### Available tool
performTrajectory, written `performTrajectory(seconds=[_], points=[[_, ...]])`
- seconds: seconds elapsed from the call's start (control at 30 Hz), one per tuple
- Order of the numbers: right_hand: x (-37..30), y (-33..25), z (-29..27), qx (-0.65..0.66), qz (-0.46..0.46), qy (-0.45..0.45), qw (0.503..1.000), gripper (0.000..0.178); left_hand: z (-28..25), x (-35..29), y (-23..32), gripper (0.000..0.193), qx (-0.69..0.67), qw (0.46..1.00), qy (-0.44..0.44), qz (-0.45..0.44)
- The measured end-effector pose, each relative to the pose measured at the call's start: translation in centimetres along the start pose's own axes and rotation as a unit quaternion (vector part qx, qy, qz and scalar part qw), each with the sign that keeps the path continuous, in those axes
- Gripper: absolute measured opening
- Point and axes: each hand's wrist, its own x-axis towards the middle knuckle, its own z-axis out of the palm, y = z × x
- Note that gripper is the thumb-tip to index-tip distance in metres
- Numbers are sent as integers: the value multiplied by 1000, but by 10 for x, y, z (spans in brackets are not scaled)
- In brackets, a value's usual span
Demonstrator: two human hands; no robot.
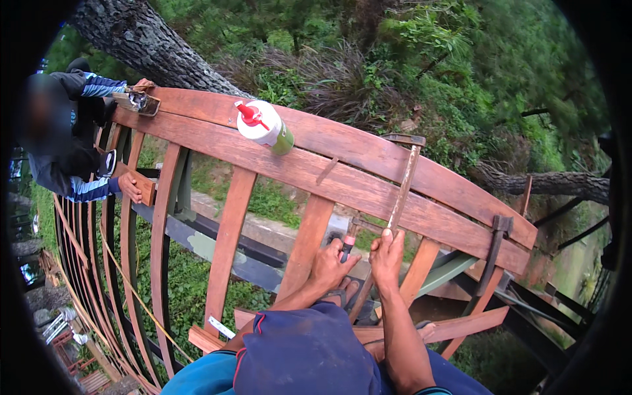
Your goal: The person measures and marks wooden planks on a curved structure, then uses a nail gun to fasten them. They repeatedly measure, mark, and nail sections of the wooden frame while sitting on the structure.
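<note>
Wrapping its fingers around the bar of a long metal clamp [404, 187], the right hand [387, 255] holds on tight. The clamp lies across the brown wooden rail [204, 135], its top end at the far edge. Just beside it, the left hand [328, 268] has its fingers curled around a black handle [346, 249] with a red end. A white and green bottle [266, 128] stands on the rail.

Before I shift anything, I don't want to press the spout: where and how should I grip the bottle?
Probably round the bottle at its green lower body, from your side, with the left hand once off the handle: the bottle looks upright on the rail, its body rounded, the red spout on top.
</note>
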Motion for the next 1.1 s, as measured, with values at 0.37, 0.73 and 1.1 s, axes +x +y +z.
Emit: performTrajectory(seconds=[0.37,0.73,1.1], points=[[9,-9,-3,29,25,-25,999,28,2,33,-27,27,-580,724,-297,-227],[13,1,-5,38,22,-32,999,27,7,30,-6,34,-435,875,-115,-179],[14,-1,-5,51,26,-32,998,27,22,30,6,30,-92,995,11,-40]])
